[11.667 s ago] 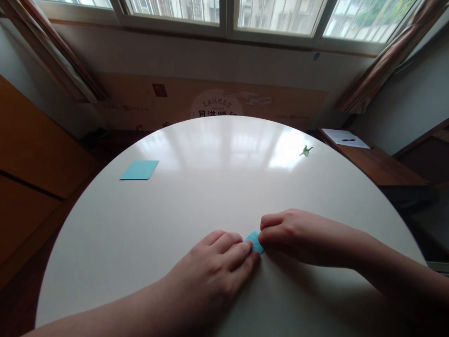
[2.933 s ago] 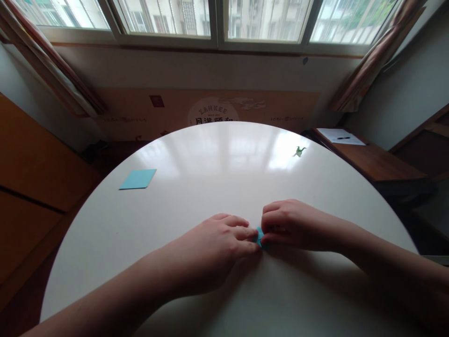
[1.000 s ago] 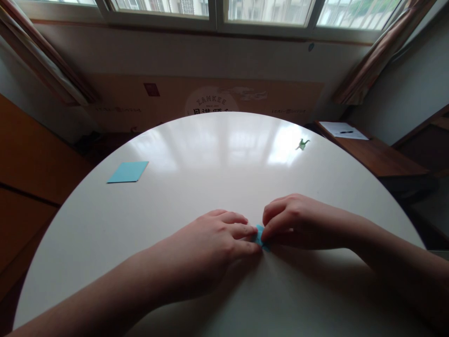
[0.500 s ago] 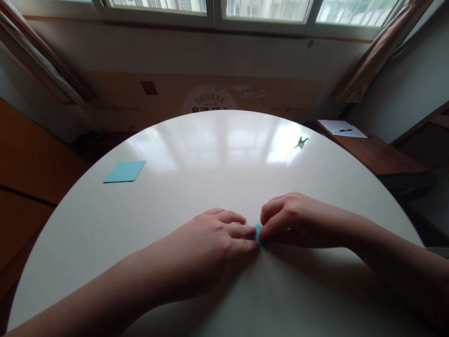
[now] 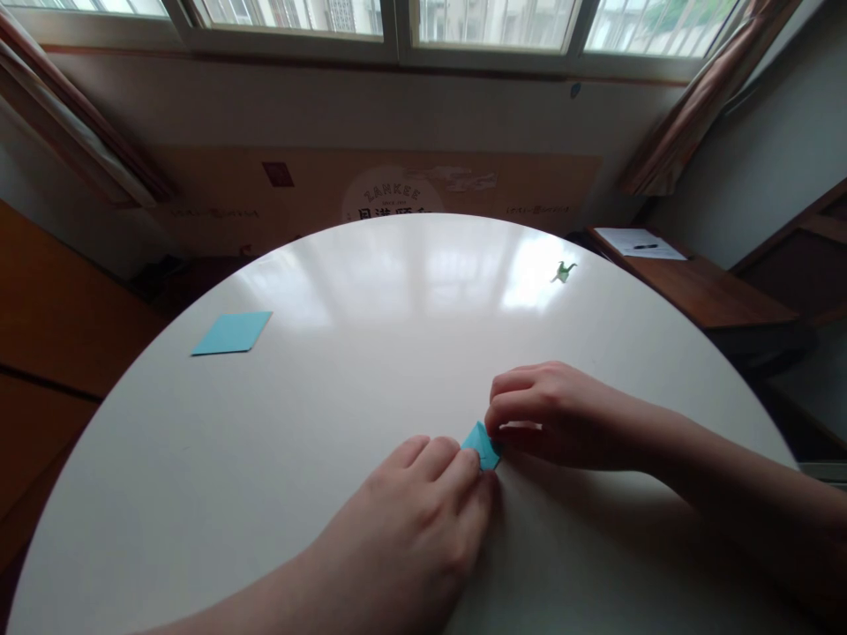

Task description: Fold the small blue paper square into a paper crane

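Note:
A small folded piece of blue origami paper (image 5: 480,441) lies on the white round table (image 5: 371,370), between my two hands. My left hand (image 5: 430,507) has its fingers bent and pressed together on the paper's near left part, with the thumb at its lower edge. From the right, my right hand (image 5: 535,410) pinches at the paper's right edge with thumb and index finger. Fingertips cover parts of the paper, so its full shape is hidden.
A stack of square blue paper (image 5: 231,332) rests on the table's left side. Toward the far right edge stands a small green origami figure (image 5: 564,272). Beyond it, a wooden side table (image 5: 728,295) bears a white sheet (image 5: 628,240) with a black pen (image 5: 646,246).
My left hand has shifted lower and its fingers have curled over the paper, so more of the paper shows. My right hand stays at its right edge. The view has tilted slightly.

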A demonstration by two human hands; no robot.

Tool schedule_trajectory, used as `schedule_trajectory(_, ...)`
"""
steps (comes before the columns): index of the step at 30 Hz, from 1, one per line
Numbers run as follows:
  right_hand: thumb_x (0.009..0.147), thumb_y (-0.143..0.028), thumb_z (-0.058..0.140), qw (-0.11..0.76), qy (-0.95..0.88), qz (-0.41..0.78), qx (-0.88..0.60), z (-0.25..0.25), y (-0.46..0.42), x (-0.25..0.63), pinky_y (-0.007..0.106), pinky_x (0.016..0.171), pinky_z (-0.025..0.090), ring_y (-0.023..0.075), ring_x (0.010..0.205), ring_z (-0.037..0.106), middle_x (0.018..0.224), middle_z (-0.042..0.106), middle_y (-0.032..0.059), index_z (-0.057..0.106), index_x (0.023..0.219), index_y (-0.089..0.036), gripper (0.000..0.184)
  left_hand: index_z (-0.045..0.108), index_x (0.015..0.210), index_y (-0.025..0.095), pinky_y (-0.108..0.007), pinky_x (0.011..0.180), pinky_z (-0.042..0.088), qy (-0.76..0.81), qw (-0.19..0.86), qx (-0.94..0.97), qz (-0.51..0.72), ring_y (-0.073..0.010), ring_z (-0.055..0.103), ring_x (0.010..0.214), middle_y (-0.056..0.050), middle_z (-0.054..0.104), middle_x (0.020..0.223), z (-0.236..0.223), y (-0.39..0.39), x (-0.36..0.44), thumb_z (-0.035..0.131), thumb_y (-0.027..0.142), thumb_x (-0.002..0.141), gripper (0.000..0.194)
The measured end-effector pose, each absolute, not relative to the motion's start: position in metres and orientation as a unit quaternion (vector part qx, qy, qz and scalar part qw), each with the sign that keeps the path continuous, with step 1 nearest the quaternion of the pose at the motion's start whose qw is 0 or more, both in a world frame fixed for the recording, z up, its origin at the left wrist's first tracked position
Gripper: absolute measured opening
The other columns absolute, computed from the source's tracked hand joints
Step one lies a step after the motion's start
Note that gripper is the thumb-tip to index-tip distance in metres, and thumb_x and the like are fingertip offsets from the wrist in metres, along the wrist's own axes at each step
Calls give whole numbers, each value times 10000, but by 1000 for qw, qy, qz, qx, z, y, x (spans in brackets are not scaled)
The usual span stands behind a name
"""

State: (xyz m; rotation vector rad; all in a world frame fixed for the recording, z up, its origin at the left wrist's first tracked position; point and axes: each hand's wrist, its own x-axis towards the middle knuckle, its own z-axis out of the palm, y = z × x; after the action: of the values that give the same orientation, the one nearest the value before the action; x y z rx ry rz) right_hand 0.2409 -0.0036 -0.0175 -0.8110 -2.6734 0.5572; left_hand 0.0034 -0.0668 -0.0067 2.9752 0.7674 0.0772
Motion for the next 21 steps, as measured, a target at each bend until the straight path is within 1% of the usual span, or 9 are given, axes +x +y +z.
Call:
schedule_trajectory(5,896,-175,657,144,-926,182,-298,-17,-1,238,218,619,378,100,689,565,822,679,-17,702,859,-211,68,614,1215,149,-391,913,491,232,27,971,44,-262,618,1008,-121,680,1114,-10,-70,3,477,154,976,276)
schedule_trajectory(8,885,-175,671,134,-926,196,-294,-15,-1,240,216,635,389,98,712,585,844,695,-24,722,886,-228,74,620,1227,145,-378,926,493,221,24,974,52,-257,624,1032,-126,684,1153,-9,-69,3,467,157,985,286)
schedule_trajectory(14,922,-249,655,110,-925,228,-282,-10,-2,245,208,666,419,91,744,611,895,711,-24,748,964,-251,102,583,1298,124,-393,988,489,238,27,970,48,-268,603,1156,-140,673,1230,-11,-64,3,492,141,966,345)
schedule_trajectory(18,913,-285,680,87,-916,260,-294,-2,-1,248,191,644,425,73,697,600,884,703,-17,746,915,-216,96,598,1282,133,-440,999,503,245,41,968,29,-298,590,1181,-132,664,1268,-8,-60,4,503,146,959,337)
schedule_trajectory(21,875,-318,732,62,-910,273,-305,5,-5,249,184,641,420,67,688,601,872,699,-27,743,896,-218,103,612,1264,150,-451,995,515,264,70,962,12,-296,587,1181,-114,667,1269,-3,-59,6,488,157,972,318)
